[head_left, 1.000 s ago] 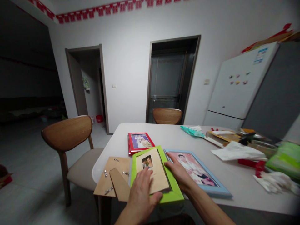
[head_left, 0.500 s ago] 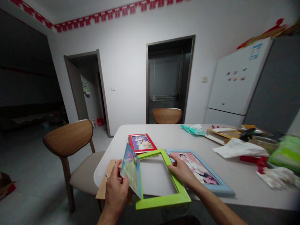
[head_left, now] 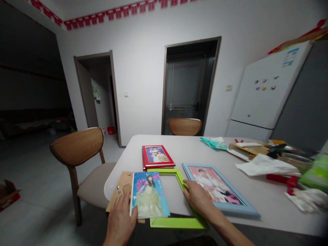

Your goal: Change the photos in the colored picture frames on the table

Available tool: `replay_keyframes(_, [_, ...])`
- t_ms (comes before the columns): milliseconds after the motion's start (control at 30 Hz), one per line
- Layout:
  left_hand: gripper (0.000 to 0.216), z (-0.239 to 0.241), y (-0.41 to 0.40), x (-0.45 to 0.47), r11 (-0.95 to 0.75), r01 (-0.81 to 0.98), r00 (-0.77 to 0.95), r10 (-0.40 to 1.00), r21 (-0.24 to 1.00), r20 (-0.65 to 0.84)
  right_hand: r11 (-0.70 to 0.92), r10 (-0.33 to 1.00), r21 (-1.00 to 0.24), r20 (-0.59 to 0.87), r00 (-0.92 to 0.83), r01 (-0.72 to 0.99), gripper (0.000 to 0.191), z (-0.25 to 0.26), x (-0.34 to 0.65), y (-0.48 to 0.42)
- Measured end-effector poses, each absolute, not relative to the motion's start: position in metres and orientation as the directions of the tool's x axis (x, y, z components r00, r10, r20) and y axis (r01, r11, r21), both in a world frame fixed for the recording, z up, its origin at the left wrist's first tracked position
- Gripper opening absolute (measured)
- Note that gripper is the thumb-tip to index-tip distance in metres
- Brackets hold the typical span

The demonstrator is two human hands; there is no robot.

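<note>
A green picture frame (head_left: 179, 222) lies empty at the table's near edge. My right hand (head_left: 196, 198) rests on its right side, fingers curled over the edge. My left hand (head_left: 120, 218) holds a colourful print (head_left: 148, 199) of a figure in a green dress, face up, by its left edge. The print lies partly over the frame's left side and over a brown backing board (head_left: 120, 191) with metal clips.
A red frame (head_left: 157, 155) and a blue frame (head_left: 217, 188), both with photos, lie beside the green one. Papers, bags and clutter (head_left: 266, 164) cover the table's right side. Wooden chairs stand at the left (head_left: 77, 147) and far end (head_left: 185, 125). A fridge (head_left: 266, 92) is at right.
My left hand lifted the insert out of the green frame, turned it over and laid it picture side up over the frame's left side. My right hand stayed on the frame.
</note>
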State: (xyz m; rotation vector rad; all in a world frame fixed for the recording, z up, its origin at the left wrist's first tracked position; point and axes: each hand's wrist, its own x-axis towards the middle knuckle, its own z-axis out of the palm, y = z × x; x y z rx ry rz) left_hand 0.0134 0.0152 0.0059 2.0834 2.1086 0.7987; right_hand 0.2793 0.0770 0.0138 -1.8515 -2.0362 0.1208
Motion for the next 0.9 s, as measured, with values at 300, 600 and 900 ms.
replay_keyframes(300, [0.055, -0.003, 0.008, 0.036, -0.339, 0.884, 0.250, 0.925, 0.322, 0.286, 0.182, 0.961, -0.294, 0.255, -0.106, 0.938, 0.028, 0.006, 0.275, 0.075])
replay_keyframes(600, [0.059, -0.015, 0.020, 0.042, -0.350, 0.916, 0.297, 0.920, 0.198, 0.254, 0.205, 0.946, -0.328, 0.309, -0.100, 0.922, 0.034, 0.000, 0.273, 0.072])
replay_keyframes(900, [0.036, 0.023, 0.034, 0.015, -0.358, 0.710, -0.089, 0.809, 0.607, 0.581, 0.458, 0.847, -0.606, 0.519, -0.113, 0.650, 0.031, 0.030, 0.252, 0.058])
